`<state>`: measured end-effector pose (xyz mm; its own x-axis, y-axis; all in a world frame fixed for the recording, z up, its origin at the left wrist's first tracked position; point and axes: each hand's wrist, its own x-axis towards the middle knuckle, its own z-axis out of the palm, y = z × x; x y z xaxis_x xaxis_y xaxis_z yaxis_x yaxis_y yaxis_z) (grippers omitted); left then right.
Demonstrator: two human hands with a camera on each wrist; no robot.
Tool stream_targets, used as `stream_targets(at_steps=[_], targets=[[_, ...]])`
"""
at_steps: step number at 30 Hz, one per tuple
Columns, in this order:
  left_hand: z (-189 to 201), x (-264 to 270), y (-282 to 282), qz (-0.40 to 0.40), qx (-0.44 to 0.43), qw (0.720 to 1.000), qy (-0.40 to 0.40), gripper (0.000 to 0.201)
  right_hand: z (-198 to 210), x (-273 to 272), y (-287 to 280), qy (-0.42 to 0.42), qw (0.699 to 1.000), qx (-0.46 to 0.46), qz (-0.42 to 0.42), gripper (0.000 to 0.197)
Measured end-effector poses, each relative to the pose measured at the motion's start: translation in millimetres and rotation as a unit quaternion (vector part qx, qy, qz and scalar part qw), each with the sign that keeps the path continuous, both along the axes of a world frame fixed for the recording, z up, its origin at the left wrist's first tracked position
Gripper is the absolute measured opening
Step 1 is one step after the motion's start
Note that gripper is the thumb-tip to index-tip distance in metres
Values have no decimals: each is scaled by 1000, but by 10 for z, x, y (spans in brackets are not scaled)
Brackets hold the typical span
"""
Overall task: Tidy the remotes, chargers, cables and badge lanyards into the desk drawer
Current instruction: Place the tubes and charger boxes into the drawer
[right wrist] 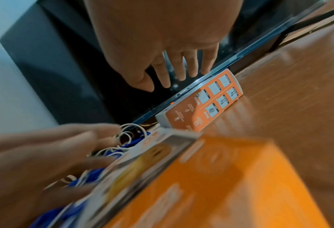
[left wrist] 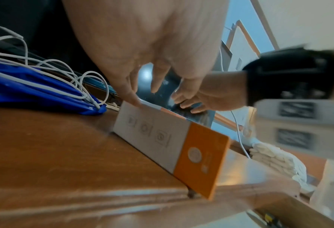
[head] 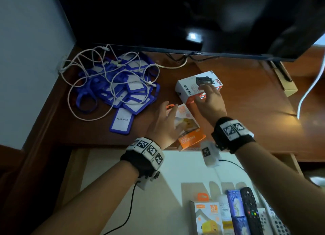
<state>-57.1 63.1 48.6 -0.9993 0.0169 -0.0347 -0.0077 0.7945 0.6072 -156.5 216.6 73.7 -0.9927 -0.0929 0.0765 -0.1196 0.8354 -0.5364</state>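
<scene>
Heads up: low in frame, your open left hand (head: pixel 162 124) only rests on the orange charger box (head: pixel 189 129) overhanging the table (head: pixel 246 94) edge above the drawer (head: pixel 123 164); a nudge tips it. Further up, your right hand (head: pixel 210 101) hovers open over the white charger box (head: pixel 186 87).

You are working in dim light: the head view is dark toward 12 o'clock, where the black glossy television screen (head: pixel 175 18) throws back one small white glare spot. The pale open drawer floor (head: pixel 123 178) at 6 o'clock is the brightest area and carries soft grey shadows. Edges bow with wide-angle distortion. In the right wrist view your left hand (right wrist: pixel 45 162) and the orange-and-white cardboard charger box (right wrist: pixel 211 185) smear with motion blur.
</scene>
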Motion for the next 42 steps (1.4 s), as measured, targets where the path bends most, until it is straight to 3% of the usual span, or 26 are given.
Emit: stream_targets(at_steps=[3, 7, 11, 15, 21, 26, 31, 34, 36, 39, 42], targets=[[78, -214, -38, 52, 56, 996, 47, 45, -64, 373, -29, -65, 996, -64, -3, 38], [203, -646, -41, 70, 27, 993, 89, 36, -264, 668, -55, -132, 990, -26, 35, 69], [207, -1063, 63, 8, 5, 998, 68, 54, -344, 856, -38, -109, 991, 74, 28, 88], [140, -1319, 258, -14, -49, 999, -20, 80, -384, 1025, 157, -130, 991, 41, 14, 89], [-14, -1286, 348, 30, -89, 995, -26, 71, -402, 1271, 494, -120, 992, 18, -29, 84], [-166, -988, 336, 62, -91, 994, 6, 68, -400, 1428, 613, -131, 990, -4, -61, 83], [-218, -521, 254, 79, -30, 995, 59, 70, -440, 1679, 713, -130, 988, -19, -79, 81], [-224, -134, 196, 95, 6, 992, 78, 72, -471, 1886, 810, -132, 982, -76, -109, 76], [-211, 207, 185, 111, 35, 990, 79, 76, -488, 2021, 902, -134, 962, -171, -163, 74], [-229, 807, 189, 109, 79, 984, 117, 78, -553, 2210, 1058, -167, 909, -308, -226, 79], [-259, 1329, 167, 101, 92, 984, 113, 79, -643, 2350, 1200, -210, 859, -404, -235, 86]])
